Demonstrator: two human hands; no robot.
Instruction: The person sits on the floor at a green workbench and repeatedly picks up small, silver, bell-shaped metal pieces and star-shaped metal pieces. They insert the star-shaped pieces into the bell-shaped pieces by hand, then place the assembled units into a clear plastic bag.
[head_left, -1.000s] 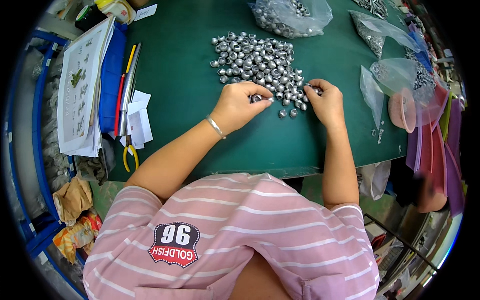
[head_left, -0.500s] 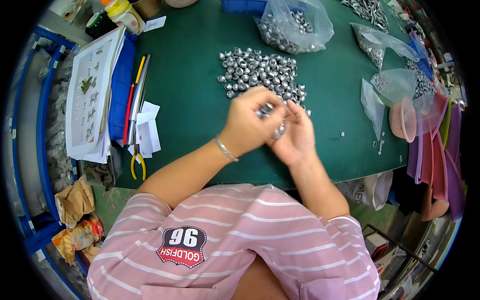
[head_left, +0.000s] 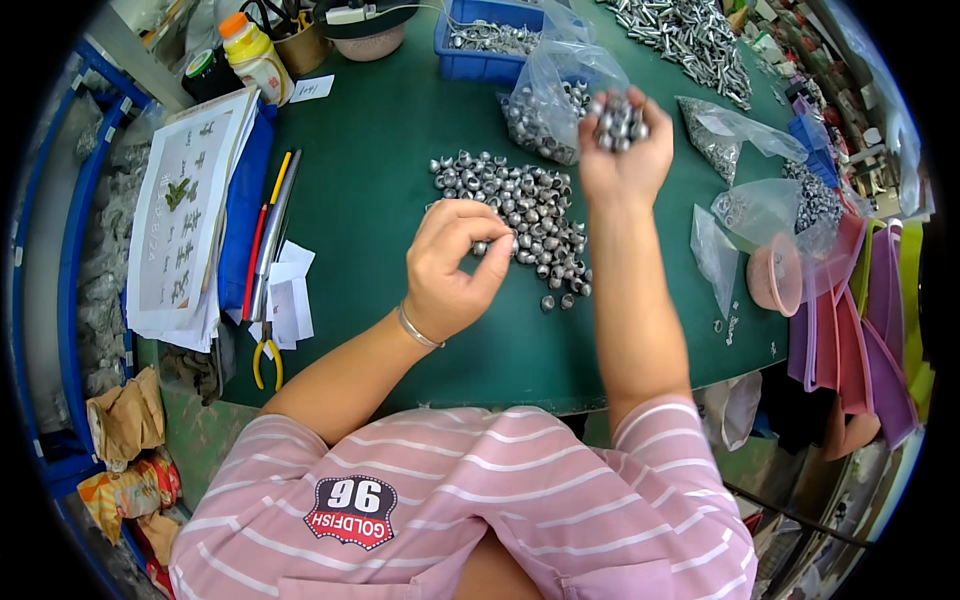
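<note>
A pile of small silver dome-shaped metal caps (head_left: 520,205) lies on the green table; several show hollow undersides. At the pile's near left edge, my left hand (head_left: 450,265) is curled, thumb and forefinger almost meeting. Whether a cap is inside its fingers is hidden. My right hand (head_left: 628,165), palm up and cupped, carries a handful of metal caps (head_left: 617,122). It is raised beside a clear plastic bag (head_left: 570,75) that has more such caps (head_left: 535,125) in it.
Behind the bag stands a blue bin (head_left: 480,65) of small metal parts. Metal pins (head_left: 690,45) are heaped at the far right, near a bag of small parts (head_left: 712,135) and a pink bowl (head_left: 775,275). Papers (head_left: 185,220) and yellow-handled pliers (head_left: 267,362) lie left.
My hands have parted. The right one has moved forward and right to the bag, with caps in its palm; the left has drawn slightly left and nearer. The view has shifted.
</note>
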